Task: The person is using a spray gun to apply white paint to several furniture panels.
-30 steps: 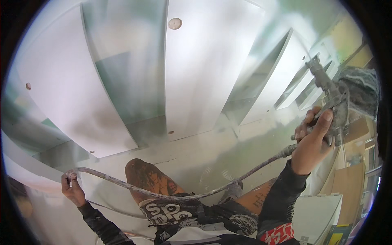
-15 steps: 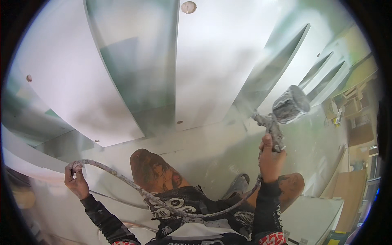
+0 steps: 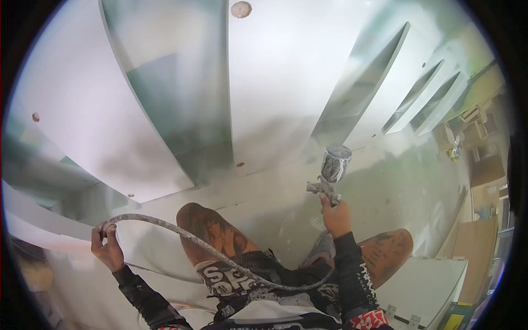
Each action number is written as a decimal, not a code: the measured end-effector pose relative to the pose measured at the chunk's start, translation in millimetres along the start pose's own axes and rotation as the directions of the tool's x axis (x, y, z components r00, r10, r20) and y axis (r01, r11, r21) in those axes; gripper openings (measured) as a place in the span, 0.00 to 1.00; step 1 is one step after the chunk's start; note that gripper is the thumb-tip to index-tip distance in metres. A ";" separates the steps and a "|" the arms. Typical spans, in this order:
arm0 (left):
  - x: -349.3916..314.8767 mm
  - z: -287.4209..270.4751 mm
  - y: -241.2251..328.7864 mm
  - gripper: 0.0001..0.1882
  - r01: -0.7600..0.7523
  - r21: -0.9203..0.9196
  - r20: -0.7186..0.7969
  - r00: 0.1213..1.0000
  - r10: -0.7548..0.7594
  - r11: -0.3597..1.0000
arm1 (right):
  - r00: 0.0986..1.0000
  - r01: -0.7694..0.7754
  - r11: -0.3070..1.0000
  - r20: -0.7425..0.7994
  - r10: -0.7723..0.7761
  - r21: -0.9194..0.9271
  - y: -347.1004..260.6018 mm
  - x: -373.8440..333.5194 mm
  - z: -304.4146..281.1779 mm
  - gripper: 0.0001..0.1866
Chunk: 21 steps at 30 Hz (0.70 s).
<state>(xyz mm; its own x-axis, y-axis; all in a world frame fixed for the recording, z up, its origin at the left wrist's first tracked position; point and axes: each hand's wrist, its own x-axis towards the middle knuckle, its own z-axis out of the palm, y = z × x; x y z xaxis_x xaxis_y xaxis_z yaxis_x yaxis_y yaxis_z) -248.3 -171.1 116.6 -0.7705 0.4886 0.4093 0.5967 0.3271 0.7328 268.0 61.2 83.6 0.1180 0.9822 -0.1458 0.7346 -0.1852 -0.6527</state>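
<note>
My right hand [image 3: 336, 218] is closed around the handle of a paint-crusted spray gun [image 3: 324, 188]. A spattered metal cup [image 3: 336, 164] sits upright on top of the gun, whose nozzle points left. At the far left, my left hand [image 3: 108, 247] pinches a whitish, paint-flecked hose [image 3: 206, 244]. From there the hose sags across my lap toward my right forearm; its end at the gun is hidden. Beyond my knees stand white cabinet doors or panels with round holes, the middle panel [image 3: 280, 82] closest to the gun.
More narrow white panels [image 3: 421, 99] stand at the right. Wood pieces and a stool-like frame [image 3: 474, 122] lie against the far right side. A pale box with hinges [image 3: 434, 280] is beside my right knee. Another thin hose [image 3: 159, 270] trails on the floor at left.
My right hand has brought the spray gun left and down, nearer my body. The mist around the nozzle has thinned. My left hand has barely moved and keeps the hose.
</note>
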 end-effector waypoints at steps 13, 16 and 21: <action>-3.1 8.2 2.6 0.12 0.008 -0.109 -0.017 1.000 -0.010 0.994 | 0.872 0.375 0.865 -0.444 -0.207 0.333 -130.5 -17.4 -102.6 0.16; -2.8 4.9 11.0 0.12 -0.020 -0.060 -0.019 1.000 0.019 0.998 | 0.807 0.476 0.821 -0.528 -0.265 0.316 -158.4 -18.4 -126.6 0.16; -6.8 0.0 7.5 0.12 -0.020 -0.089 -0.030 0.999 0.017 0.996 | 0.715 0.602 0.729 -0.626 -0.311 0.326 -201.0 -18.9 -157.0 0.20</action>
<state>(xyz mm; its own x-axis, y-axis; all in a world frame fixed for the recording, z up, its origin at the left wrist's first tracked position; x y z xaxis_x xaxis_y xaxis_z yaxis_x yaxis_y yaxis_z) -238.5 -172.0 119.3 -0.7665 0.4696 0.4381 0.5895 0.2437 0.7701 223.0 84.6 334.2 0.2744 0.7790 0.5637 0.3888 0.4463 -0.8060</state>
